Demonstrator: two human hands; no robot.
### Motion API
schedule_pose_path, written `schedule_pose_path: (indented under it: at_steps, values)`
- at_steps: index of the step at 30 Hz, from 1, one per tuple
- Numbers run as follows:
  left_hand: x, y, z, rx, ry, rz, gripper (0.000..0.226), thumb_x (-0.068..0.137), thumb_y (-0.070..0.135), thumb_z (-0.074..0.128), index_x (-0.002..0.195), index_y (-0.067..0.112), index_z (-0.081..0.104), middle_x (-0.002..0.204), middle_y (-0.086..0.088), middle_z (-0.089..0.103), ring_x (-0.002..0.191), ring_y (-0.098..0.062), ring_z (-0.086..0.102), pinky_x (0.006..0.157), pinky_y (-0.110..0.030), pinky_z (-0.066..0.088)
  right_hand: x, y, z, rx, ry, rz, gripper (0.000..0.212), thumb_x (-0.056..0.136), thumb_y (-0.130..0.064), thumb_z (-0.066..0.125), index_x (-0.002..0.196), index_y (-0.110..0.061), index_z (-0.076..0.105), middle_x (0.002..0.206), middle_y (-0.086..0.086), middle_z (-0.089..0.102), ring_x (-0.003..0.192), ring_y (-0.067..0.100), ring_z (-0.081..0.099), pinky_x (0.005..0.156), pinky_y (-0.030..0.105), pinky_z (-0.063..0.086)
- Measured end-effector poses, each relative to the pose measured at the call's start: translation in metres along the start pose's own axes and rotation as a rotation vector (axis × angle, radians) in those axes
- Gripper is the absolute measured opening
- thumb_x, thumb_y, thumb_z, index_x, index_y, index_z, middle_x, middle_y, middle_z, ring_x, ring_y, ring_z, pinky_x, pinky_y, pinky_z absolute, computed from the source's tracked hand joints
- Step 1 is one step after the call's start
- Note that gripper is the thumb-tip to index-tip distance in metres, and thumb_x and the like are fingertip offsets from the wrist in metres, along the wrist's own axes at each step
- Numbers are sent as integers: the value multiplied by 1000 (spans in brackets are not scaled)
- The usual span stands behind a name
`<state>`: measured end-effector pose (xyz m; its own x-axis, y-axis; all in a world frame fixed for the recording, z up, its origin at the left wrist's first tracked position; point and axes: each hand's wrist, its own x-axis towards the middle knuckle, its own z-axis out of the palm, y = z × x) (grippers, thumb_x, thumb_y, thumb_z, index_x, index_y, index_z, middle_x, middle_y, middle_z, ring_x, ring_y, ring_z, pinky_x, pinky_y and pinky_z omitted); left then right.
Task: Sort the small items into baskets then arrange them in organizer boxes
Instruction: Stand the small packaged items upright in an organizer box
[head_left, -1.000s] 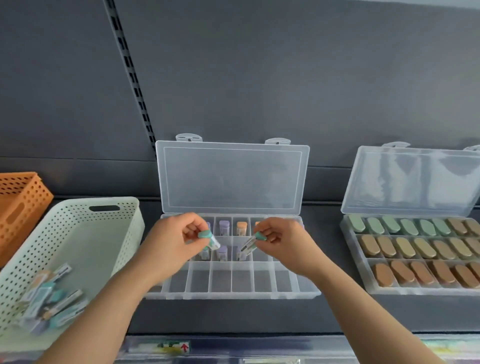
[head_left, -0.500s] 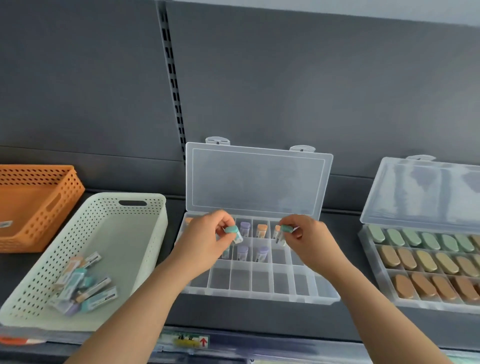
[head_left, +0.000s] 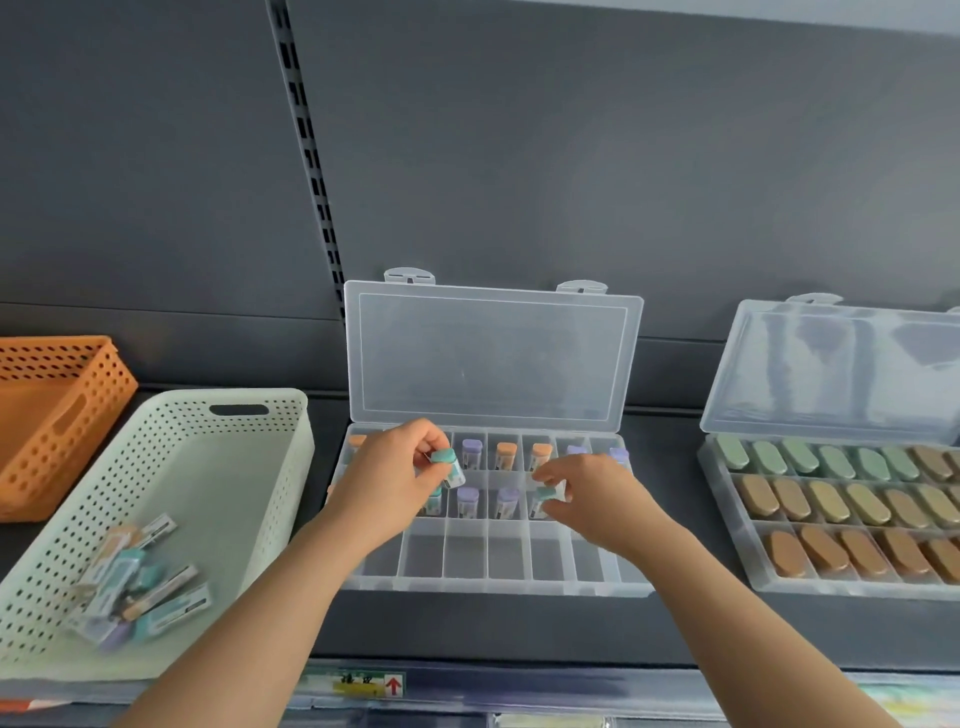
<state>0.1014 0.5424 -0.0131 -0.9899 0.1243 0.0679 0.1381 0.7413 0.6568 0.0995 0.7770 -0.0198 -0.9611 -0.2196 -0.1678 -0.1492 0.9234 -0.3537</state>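
- Head view: the open organizer box (head_left: 493, 588) sits mid-shelf with its lid up; its back row is mostly filled with upright orange- and purple-capped vials, the middle row holds a few at its centre, and the front row holds nothing yet
- The left hand (head_left: 389, 480) curls its fingers round a teal-capped vial (head_left: 445, 464), held just above the left part of the middle row; not yet set down
- The right hand (head_left: 595, 501) pinches a second teal-capped vial (head_left: 544, 498) with its fingertips, low in a middle-row compartment; whether it already stands on the bottom I cannot tell
- The white basket (head_left: 171, 410) to the left keeps a small heap of loose vials (head_left: 137, 597) in its near corner; these look like what remains to be boxed
- The orange basket (head_left: 57, 415) stands at the far left, beside the white one
- The second organizer box (head_left: 753, 574) on the right is packed with green, tan and brown oval pieces (head_left: 831, 506); that part looks finished
- Judgement: sorting seems done; arranging the vials is past halfway, with the two held vials and the heap left
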Motion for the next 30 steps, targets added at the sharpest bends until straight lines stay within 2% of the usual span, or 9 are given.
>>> schedule_pose_path:
  at_steps: [5,9,12,15,18,22,24,27,30]
  values:
    - [-3,-1,-5,-11,24,-15,11,88,22,68,96,26,62,91,16,63,82,0,61,63,-7,45,6,-13,4,29,71,-118,30,91,-31,62,120,-29,64,117,-11,63,104,11,56,77,22,39]
    - [-9,-5,-10,-21,48,-34,10,88,21,68,96,26,63,91,17,63,83,0,61,62,-8,45,18,-28,18,-24,22,-155,24,90,-23,55,109,-28,69,102,-4,69,98,19,59,73,27,47]
    - [-14,-10,-16,-28,65,-41,10,88,21,67,95,27,63,90,18,63,82,1,61,63,-8,45,20,-30,18,18,57,-148,22,91,-21,54,104,-26,71,97,-6,71,90,17,61,75,30,51]
    - [-17,-13,-19,-50,90,-57,12,87,20,68,94,28,63,91,17,64,82,-2,61,65,-10,45,21,-28,10,132,143,-191,22,89,-14,56,98,-23,74,94,-5,66,72,7,57,69,21,49]
    - [-19,-13,-20,-56,100,-59,12,87,19,69,95,27,63,91,15,65,83,-3,62,68,-14,48,22,-33,3,113,72,-253,26,88,-12,56,100,-24,75,91,-7,56,67,3,50,63,11,40]
    - [-21,-10,-22,-56,91,-47,13,87,20,69,95,28,62,92,14,65,83,-5,62,66,-12,47,24,-45,6,-22,-29,-253,22,90,-34,60,109,-27,70,103,-2,52,83,16,56,77,28,48]
    - [-22,-10,-24,-54,94,-46,13,87,20,69,95,27,62,93,14,65,83,-6,62,66,-12,48,26,-51,9,-138,-57,-241,26,89,-46,59,107,-29,69,111,-1,51,88,21,59,80,30,47]
    - [-22,-10,-27,-59,91,-52,14,87,19,68,96,27,62,93,14,65,84,-7,62,66,-11,48,30,-55,14,-209,-63,-223,27,90,-49,56,105,-31,70,115,0,52,94,25,60,86,35,48]
    - [-22,-10,-29,-60,91,-44,14,88,19,68,96,27,62,92,15,64,84,-6,62,66,-10,48,30,-56,16,-211,-43,-222,26,91,-47,54,101,-29,71,112,1,54,91,25,60,84,36,50]
